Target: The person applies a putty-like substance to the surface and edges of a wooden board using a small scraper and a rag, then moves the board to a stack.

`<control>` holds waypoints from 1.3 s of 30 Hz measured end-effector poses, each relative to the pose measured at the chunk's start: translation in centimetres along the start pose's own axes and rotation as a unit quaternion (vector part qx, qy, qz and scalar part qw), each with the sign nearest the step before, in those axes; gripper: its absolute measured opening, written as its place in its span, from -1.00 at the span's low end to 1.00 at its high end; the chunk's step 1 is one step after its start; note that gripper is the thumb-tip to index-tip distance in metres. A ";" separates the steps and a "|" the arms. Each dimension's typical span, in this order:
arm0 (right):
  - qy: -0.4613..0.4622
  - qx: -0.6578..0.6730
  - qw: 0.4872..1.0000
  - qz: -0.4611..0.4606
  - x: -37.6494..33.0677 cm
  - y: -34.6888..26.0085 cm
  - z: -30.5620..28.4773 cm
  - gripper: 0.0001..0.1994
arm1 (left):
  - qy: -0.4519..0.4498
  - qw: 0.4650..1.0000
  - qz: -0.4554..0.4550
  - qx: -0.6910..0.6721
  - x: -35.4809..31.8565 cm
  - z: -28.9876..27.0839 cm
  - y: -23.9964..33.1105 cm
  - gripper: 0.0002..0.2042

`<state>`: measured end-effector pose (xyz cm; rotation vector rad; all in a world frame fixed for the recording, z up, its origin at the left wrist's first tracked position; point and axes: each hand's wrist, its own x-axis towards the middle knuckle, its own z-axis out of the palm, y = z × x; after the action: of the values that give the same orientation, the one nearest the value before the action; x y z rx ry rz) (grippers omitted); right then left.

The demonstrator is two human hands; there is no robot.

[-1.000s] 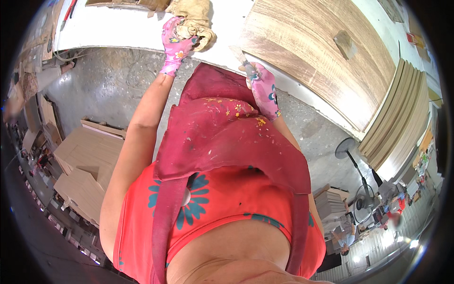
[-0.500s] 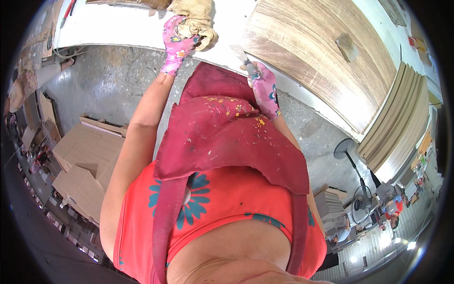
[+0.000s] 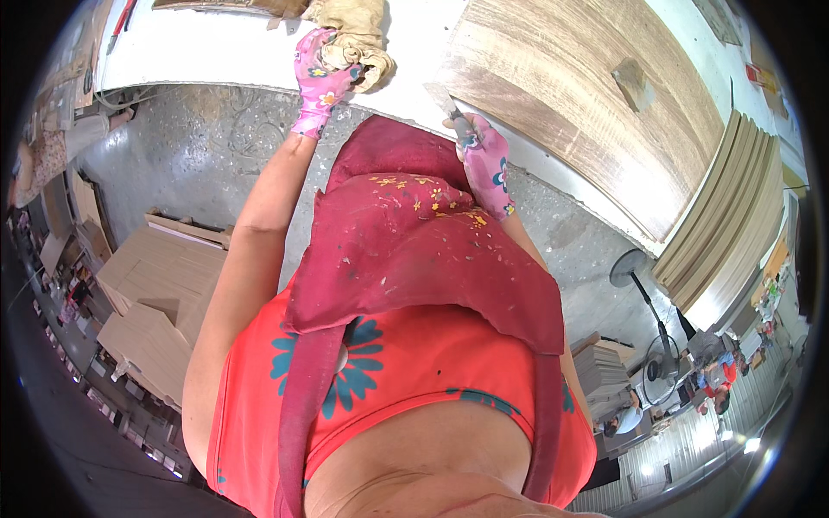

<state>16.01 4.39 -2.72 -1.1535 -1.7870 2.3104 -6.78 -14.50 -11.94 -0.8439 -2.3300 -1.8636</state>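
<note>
In the head view, the left hand (image 3: pixel 326 82), in a pink flowered glove, has its fingers closed on a crumpled tan cloth (image 3: pixel 358 36) lying at the near edge of the white table (image 3: pixel 203 50). The right hand (image 3: pixel 485 160), gloved alike, grips a thin, flat-bladed metal scraper (image 3: pixel 439 93). Its long axis runs forward and slightly left from the fingers, over the table edge, just beside the left corner of the brown wood-grain board (image 3: pixel 553 73); whether they touch, I cannot tell. The right hand is nearer the board.

Crumpled tan cloth (image 3: pixel 354 50), flat-bladed scraper (image 3: pixel 441 95)
</note>
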 end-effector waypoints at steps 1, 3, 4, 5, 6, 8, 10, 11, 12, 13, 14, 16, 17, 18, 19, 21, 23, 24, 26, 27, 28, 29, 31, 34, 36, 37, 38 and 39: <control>-0.006 0.015 1.000 0.005 0.0 0.0 0.0 -0.80 | -0.010 1.000 0.010 0.006 0.0 -0.1 0.0 -0.21; -0.005 -0.072 0.997 0.009 -0.2 0.0 -0.3 -0.79 | -0.026 0.999 0.013 0.037 0.0 -0.3 -0.1 -0.21; 0.007 -0.097 0.995 0.028 -0.4 -0.1 -0.4 -0.78 | -0.030 0.998 0.017 0.049 0.0 -0.3 -0.1 -0.21; -0.011 -0.081 0.996 0.017 -0.6 -0.2 -0.6 -0.79 | -0.028 0.998 0.014 0.048 0.0 -0.4 -0.2 -0.20; -0.015 -0.055 0.998 0.023 -0.9 -0.3 -0.6 -0.80 | -0.025 0.998 0.011 0.048 0.0 -0.5 -0.2 -0.20; -0.008 0.050 0.997 0.053 -1.3 -0.6 -0.7 -0.78 | -0.022 0.997 0.019 0.069 0.0 -0.4 -0.3 -0.20; 0.004 -0.022 1.000 -0.016 -1.6 -1.0 -0.7 -0.75 | -0.016 0.992 0.044 0.113 -0.1 -0.4 -0.3 -0.20; -0.003 -0.044 0.996 -0.078 -1.6 -1.2 -0.7 -0.74 | -0.021 0.996 0.024 0.080 -0.1 -0.3 -0.3 -0.20; 0.007 -0.085 0.992 -0.094 -1.6 -1.3 -0.6 -0.70 | -0.019 0.999 0.005 0.046 -0.1 -0.3 -0.3 -0.20; 0.012 -0.078 0.994 -0.082 -1.6 -1.3 -0.6 -0.69 | -0.017 0.999 -0.024 0.018 -0.1 -0.2 -0.3 -0.20; 0.022 -0.061 0.993 -0.096 -1.6 -1.4 -0.6 -0.68 | -0.019 1.000 -0.010 0.019 -0.1 -0.2 -0.3 -0.20; 0.029 0.025 0.996 -0.085 -1.4 -1.4 -0.6 -0.66 | -0.016 0.999 -0.011 0.035 -0.1 -0.3 -0.3 -0.21; 0.026 0.093 0.993 -0.061 -1.4 -1.4 -0.6 -0.65 | -0.021 0.998 0.007 0.053 0.0 -0.3 -0.3 -0.21; 0.016 0.163 0.986 -0.034 -1.3 -1.4 -0.7 -0.64 | -0.021 0.997 0.017 0.073 0.0 -0.4 -0.3 -0.21; 0.015 0.204 0.979 -0.015 -1.2 -1.3 -0.7 -0.63 | -0.020 0.995 0.026 0.097 0.0 -0.4 -0.2 -0.21; -0.001 0.290 0.957 0.028 -1.0 -1.3 -0.6 -0.62 | -0.021 0.995 0.033 0.092 0.1 -0.4 -0.1 -0.22; 0.012 0.286 0.958 0.025 -0.7 -1.2 -0.2 -0.65 | -0.022 0.995 0.031 0.093 0.1 -0.3 0.2 -0.22; 0.009 0.295 0.955 0.012 -0.6 -1.1 0.1 -0.67 | -0.023 0.995 0.025 0.094 0.1 -0.3 0.3 -0.22; 0.036 0.211 0.977 -0.014 -0.4 -1.0 0.8 -0.72 | -0.005 0.998 -0.001 0.057 0.1 0.0 0.4 -0.26; 0.043 0.167 0.985 -0.019 -0.4 -0.9 1.1 -0.75 | 0.013 1.000 -0.022 0.017 0.1 0.1 0.4 -0.30; 0.056 0.141 0.988 -0.037 -0.3 -0.9 1.4 -0.79 | 0.024 0.998 -0.048 -0.020 0.1 0.2 0.5 -0.34; 0.055 0.136 0.988 -0.039 -0.2 -0.9 1.6 -0.79 | 0.030 0.999 -0.037 -0.011 0.1 0.3 0.4 -0.34; 0.059 0.121 0.991 -0.017 -0.2 -1.1 1.8 -0.79 | 0.032 0.999 -0.027 0.007 0.2 0.3 0.3 -0.34; 0.041 0.117 0.992 0.019 -0.2 -1.6 1.9 -0.79 | 0.018 0.999 -0.037 0.014 0.1 0.1 0.2 -0.34; 0.034 0.087 0.994 0.061 -0.1 -1.8 1.8 -0.78 | -0.003 0.998 -0.009 0.060 0.1 -0.1 0.1 -0.26; 0.022 0.081 0.993 0.081 -0.1 -1.9 1.7 -0.78 | -0.015 0.997 0.001 0.081 0.0 -0.2 0.0 -0.22; 0.023 0.076 0.993 0.082 -0.1 -1.9 1.6 -0.78 | -0.016 0.996 0.011 0.090 0.0 -0.2 0.0 -0.21; 0.020 0.074 0.993 0.085 -0.1 -1.9 1.6 -0.78 | -0.016 0.995 0.021 0.099 0.0 -0.2 -0.1 -0.20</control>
<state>14.46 3.67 -0.97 -1.3663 -1.5281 2.4417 -6.85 -14.74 -11.94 -0.8969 -2.4441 -1.5801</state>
